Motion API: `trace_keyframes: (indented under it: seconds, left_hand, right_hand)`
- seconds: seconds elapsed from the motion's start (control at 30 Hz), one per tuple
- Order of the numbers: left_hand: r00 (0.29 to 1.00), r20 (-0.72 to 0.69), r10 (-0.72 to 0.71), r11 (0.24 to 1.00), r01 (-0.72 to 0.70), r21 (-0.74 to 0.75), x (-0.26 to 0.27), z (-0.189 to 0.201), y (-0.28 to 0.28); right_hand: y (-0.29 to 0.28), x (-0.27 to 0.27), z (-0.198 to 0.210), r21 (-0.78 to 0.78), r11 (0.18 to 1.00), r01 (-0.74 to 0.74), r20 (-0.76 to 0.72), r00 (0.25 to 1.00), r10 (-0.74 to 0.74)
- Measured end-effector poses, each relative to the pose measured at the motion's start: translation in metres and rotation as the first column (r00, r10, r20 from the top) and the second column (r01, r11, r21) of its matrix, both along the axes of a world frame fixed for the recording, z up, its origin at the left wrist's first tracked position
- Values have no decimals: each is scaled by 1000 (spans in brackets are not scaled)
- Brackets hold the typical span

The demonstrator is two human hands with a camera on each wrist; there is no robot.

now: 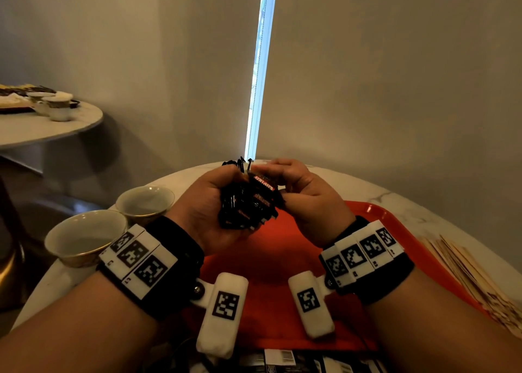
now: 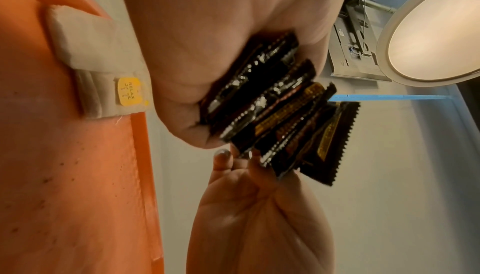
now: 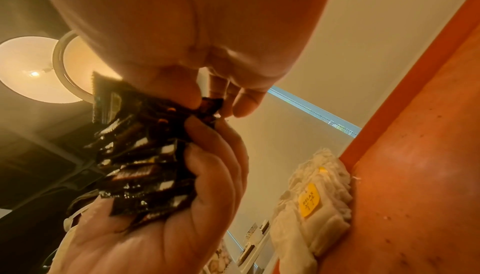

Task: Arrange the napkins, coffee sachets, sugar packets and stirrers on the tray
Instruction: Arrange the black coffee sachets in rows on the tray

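Observation:
Several black coffee sachets (image 1: pixel 251 203) form a fanned bundle above the red tray (image 1: pixel 375 211). My left hand (image 1: pixel 220 189) grips the bundle from the left, fingers curled round it. My right hand (image 1: pixel 285 180) pinches the top end of one sachet between thumb and fingertips. The left wrist view shows the sachets (image 2: pixel 280 114) splayed out of the palm. In the right wrist view the sachets (image 3: pixel 140 165) lie across my left hand (image 3: pixel 182 206). A folded white napkin (image 2: pixel 96 66) with a yellow sticker lies on the tray; the right wrist view shows the same napkin (image 3: pixel 314 192).
Two empty cups (image 1: pixel 84 237) (image 1: pixel 145 200) stand left of the tray on the marble table. A fan of thin pale sticks or packets (image 1: pixel 466 271) lies right of the tray. More sachets (image 1: pixel 282 361) lie at the near edge. Another table with cups (image 1: pixel 56 107) stands far left.

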State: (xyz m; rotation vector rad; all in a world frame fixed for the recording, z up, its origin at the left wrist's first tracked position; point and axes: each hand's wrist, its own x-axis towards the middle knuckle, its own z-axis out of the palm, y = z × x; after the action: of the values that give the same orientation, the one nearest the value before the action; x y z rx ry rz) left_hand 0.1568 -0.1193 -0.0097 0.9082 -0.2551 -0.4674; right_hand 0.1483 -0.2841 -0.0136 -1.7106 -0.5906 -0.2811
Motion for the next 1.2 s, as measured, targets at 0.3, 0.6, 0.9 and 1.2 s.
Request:
trace_keyframes:
  seconds: [0.3, 0.6, 0.9, 1.2]
  left_hand:
    - [980, 24, 199, 980, -199, 1, 5, 10, 17]
    - [955, 53, 293, 956, -293, -7, 4, 14, 19]
    - [951, 31, 309, 951, -309, 10, 4, 11, 18]
    - [953, 21, 303, 953, -303, 2, 5, 9, 18]
  right_hand:
    - [-26, 27, -13, 66, 894, 444, -281, 868, -410]
    - [-34, 25, -34, -40, 898, 437, -724, 607, -328]
    - [-24, 24, -33, 118, 904, 411, -739, 645, -196]
    - [-23, 22, -31, 128, 911, 391, -734, 655, -178]
